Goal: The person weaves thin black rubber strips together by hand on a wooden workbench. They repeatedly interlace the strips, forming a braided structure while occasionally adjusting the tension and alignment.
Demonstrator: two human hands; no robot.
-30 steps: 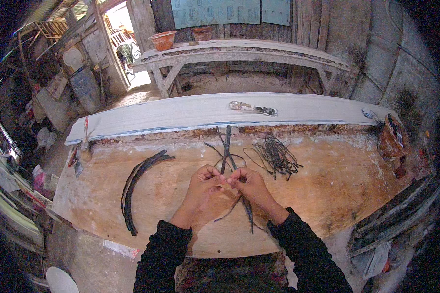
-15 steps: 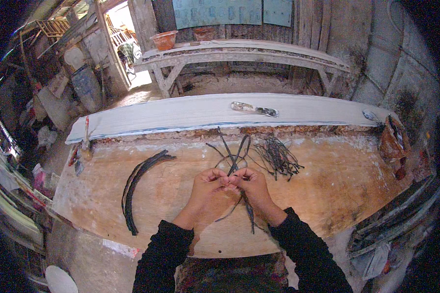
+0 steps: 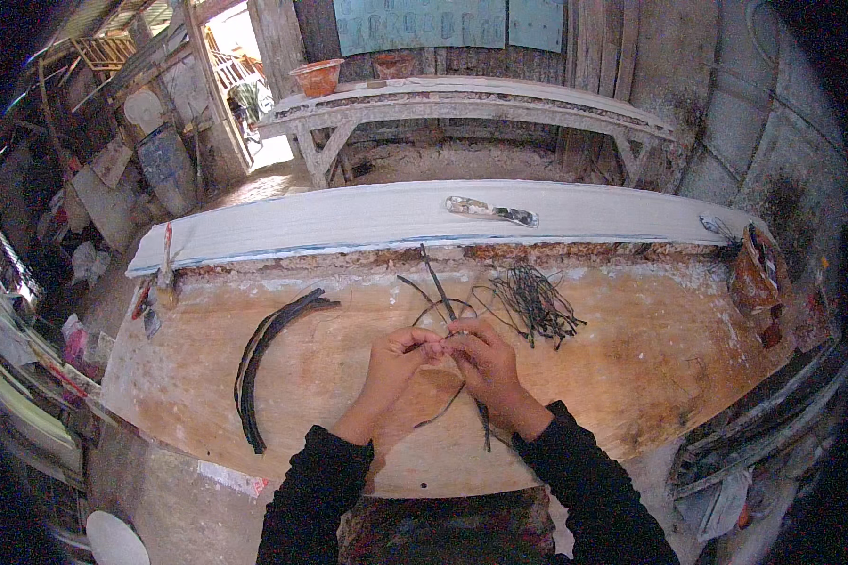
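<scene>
My left hand (image 3: 396, 367) and my right hand (image 3: 490, 367) meet over the middle of a wooden board (image 3: 349, 471). Their fingertips are pinched together on a thin black strip, mostly hidden by the fingers. Beneath and around them lie loose black strips (image 3: 434, 276), crossing one another; some ends stick out beyond my fingers and others toward my wrists. To the right of my hands sits a tangled heap of thin black strips (image 3: 546, 306), apparently knotted. A curved bundle of longer black strips (image 3: 254, 367) rests to the left, apart from my hands.
Behind the board runs a long white-coated plank (image 3: 349, 221) with a stained-handled tool (image 3: 490, 210) on it. A paintbrush (image 3: 167, 273) leans at the left end; a rusty brown container (image 3: 757, 273) stands at the right. Farther back is a bench (image 3: 462, 111) with an orange pot (image 3: 317, 78).
A looped strip standing above my fingers has dropped out of sight there. My right fingers have shifted slightly; both hands stay together in nearly the same place.
</scene>
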